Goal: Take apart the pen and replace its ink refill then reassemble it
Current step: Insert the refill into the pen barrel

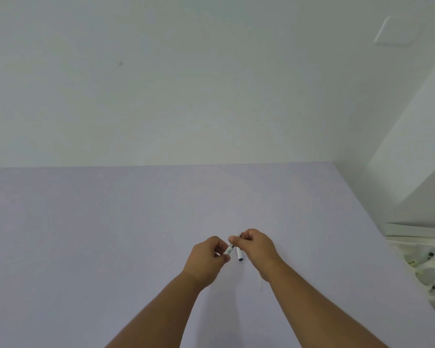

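Both my hands meet over the pale lilac table (111, 234), a little right of its middle. My left hand (207, 258) pinches the white pen barrel (229, 249), which slants up to the right. My right hand (256, 247) grips the pen's front end, where a thin dark tip (240, 233) pokes out above the fingers. A short white piece with a dark end, likely the pen cap (239, 254), lies on the table just below and between the hands. Most of the pen is hidden by my fingers.
The table meets a white wall (186, 84) at the back. At the right edge stands a white holder or open case (417, 249) with small items inside, beside a white cabinet side (412, 146).
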The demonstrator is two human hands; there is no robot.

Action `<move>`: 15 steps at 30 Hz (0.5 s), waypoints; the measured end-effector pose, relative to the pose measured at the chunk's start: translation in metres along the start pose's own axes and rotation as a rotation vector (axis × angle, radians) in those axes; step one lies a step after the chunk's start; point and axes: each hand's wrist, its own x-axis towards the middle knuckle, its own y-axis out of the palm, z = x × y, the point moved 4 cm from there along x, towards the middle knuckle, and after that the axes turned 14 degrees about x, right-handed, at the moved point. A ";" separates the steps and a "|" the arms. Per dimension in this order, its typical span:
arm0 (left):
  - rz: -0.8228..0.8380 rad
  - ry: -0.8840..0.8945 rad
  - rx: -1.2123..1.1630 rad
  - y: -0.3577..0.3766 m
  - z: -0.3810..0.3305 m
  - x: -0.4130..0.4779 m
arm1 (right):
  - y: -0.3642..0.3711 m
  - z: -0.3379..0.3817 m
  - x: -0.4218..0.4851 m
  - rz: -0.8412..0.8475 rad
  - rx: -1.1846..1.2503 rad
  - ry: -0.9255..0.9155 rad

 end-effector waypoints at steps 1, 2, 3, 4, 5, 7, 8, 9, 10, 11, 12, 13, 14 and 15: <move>-0.003 0.006 0.005 0.000 -0.001 0.000 | 0.001 -0.001 0.000 0.003 0.027 0.009; -0.005 0.009 0.008 -0.001 -0.003 -0.001 | 0.002 -0.001 -0.001 0.013 0.067 0.018; -0.006 0.011 0.011 -0.001 -0.004 -0.001 | 0.002 0.000 -0.001 0.027 0.100 0.024; -0.008 0.011 0.013 0.000 -0.004 -0.001 | 0.003 0.001 -0.002 0.034 0.111 0.025; -0.010 0.009 0.012 0.000 -0.005 -0.001 | 0.002 0.002 -0.002 0.032 0.095 0.021; -0.010 0.006 0.008 0.001 -0.006 -0.002 | 0.000 0.006 -0.003 -0.007 0.023 0.022; -0.011 0.007 0.007 0.001 -0.007 -0.002 | -0.001 0.008 -0.003 -0.026 -0.004 0.024; -0.014 0.008 0.008 0.001 -0.008 -0.002 | -0.001 0.009 -0.002 -0.028 -0.010 0.023; -0.021 0.007 0.007 0.001 -0.008 -0.002 | 0.000 0.010 -0.002 -0.012 0.005 0.021; -0.031 0.002 0.003 0.000 -0.008 -0.002 | 0.001 0.010 -0.001 0.011 0.049 0.014; -0.040 -0.005 -0.005 -0.002 -0.008 -0.001 | 0.003 0.011 -0.001 0.032 0.099 0.008; -0.047 -0.012 -0.012 -0.003 -0.008 -0.001 | 0.004 0.011 -0.001 0.044 0.126 -0.004; -0.050 -0.014 -0.013 -0.003 -0.008 -0.001 | 0.004 0.011 -0.001 0.041 0.118 -0.017; -0.048 -0.013 -0.009 -0.003 -0.009 -0.001 | 0.004 0.011 -0.001 0.029 0.091 -0.023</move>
